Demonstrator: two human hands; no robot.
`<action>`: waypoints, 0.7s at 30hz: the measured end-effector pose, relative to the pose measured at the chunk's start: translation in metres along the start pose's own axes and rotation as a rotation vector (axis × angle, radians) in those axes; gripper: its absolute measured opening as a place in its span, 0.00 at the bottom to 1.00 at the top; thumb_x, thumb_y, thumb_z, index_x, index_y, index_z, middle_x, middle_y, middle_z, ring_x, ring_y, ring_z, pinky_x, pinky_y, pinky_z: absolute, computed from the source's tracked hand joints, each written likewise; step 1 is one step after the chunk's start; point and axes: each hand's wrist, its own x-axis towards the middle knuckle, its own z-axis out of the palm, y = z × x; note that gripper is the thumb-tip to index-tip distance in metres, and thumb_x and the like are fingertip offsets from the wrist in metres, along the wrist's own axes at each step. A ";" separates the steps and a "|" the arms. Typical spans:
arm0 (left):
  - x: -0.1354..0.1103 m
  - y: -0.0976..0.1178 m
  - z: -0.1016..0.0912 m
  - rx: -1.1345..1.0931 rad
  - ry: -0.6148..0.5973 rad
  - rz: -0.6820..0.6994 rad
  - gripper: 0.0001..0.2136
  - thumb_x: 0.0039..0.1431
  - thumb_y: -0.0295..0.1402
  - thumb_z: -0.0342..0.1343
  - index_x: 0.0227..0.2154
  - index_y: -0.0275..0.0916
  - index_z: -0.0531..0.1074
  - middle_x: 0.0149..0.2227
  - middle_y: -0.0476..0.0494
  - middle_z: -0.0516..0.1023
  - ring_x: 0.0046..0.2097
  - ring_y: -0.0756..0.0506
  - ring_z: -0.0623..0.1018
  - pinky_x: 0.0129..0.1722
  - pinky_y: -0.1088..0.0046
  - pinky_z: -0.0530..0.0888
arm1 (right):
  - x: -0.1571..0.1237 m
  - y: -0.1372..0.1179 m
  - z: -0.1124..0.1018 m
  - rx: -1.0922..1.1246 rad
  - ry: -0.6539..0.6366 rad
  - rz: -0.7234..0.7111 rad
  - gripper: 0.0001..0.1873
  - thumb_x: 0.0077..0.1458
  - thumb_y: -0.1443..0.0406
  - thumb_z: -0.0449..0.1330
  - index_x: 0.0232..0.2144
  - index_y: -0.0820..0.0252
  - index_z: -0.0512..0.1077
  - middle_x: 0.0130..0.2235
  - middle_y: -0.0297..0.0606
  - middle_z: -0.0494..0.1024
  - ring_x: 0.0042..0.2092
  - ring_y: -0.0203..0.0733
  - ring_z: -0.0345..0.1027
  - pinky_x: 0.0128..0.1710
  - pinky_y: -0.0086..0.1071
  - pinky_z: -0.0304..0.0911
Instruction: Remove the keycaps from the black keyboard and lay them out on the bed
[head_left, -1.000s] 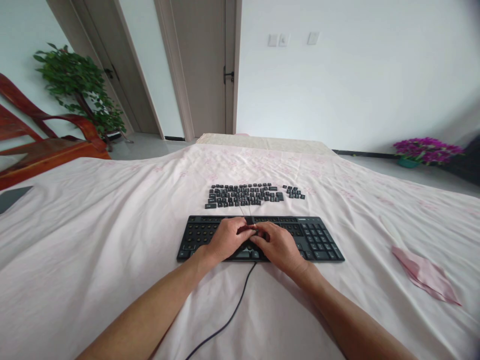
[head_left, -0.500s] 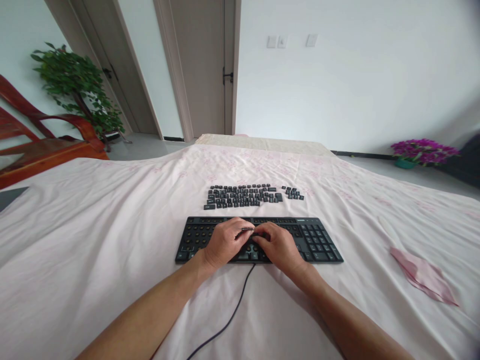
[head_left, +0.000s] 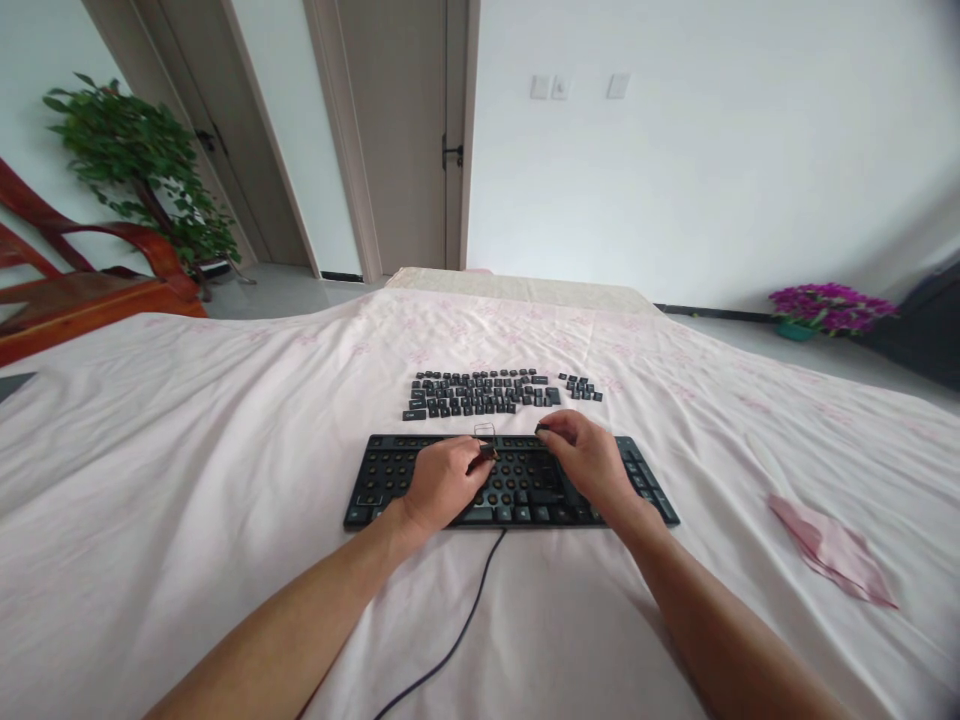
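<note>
Currently my left hand point(head_left: 442, 482) rests on the keyboard point(head_left: 375, 482), which lies near me on the pink sheet point(head_left: 225, 430), fingers closed around a wire keycap puller point(head_left: 484, 442). My right hand point(head_left: 589, 462) sits at the keyboard's far edge, fingertips pinched narrowly on a small black keycap point(head_left: 541, 430). Loose keycaps point(head_left: 480, 392) lie in rows just beyond.

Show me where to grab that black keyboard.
By its two short ends, one from each side. The keyboard is long, flat and level on the sheet, both ends bare; the left hand, holding a wire tool, and right hand, pinching a key, cover its middle, and a cable leaves the near edge.
</note>
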 end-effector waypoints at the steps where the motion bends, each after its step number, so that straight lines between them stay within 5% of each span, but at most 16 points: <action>1: 0.000 0.000 0.000 0.009 -0.006 0.003 0.05 0.58 0.32 0.56 0.33 0.41 0.77 0.33 0.45 0.80 0.39 0.45 0.79 0.42 0.71 0.73 | 0.005 0.001 -0.002 -0.013 0.000 -0.002 0.09 0.53 0.61 0.59 0.36 0.56 0.74 0.33 0.36 0.80 0.35 0.43 0.74 0.36 0.35 0.64; 11: 0.000 0.000 0.001 0.057 -0.032 0.025 0.05 0.58 0.32 0.56 0.34 0.40 0.77 0.35 0.44 0.80 0.40 0.45 0.78 0.44 0.69 0.72 | 0.056 0.015 -0.001 -0.260 -0.069 -0.050 0.07 0.49 0.61 0.61 0.32 0.56 0.77 0.34 0.34 0.80 0.33 0.41 0.70 0.33 0.32 0.59; 21: 0.000 0.002 0.001 0.087 -0.006 0.050 0.05 0.57 0.30 0.57 0.34 0.39 0.77 0.35 0.46 0.81 0.39 0.46 0.79 0.44 0.71 0.74 | 0.077 0.027 0.016 -0.340 -0.140 0.014 0.09 0.49 0.62 0.61 0.34 0.54 0.78 0.33 0.34 0.81 0.35 0.41 0.72 0.33 0.29 0.59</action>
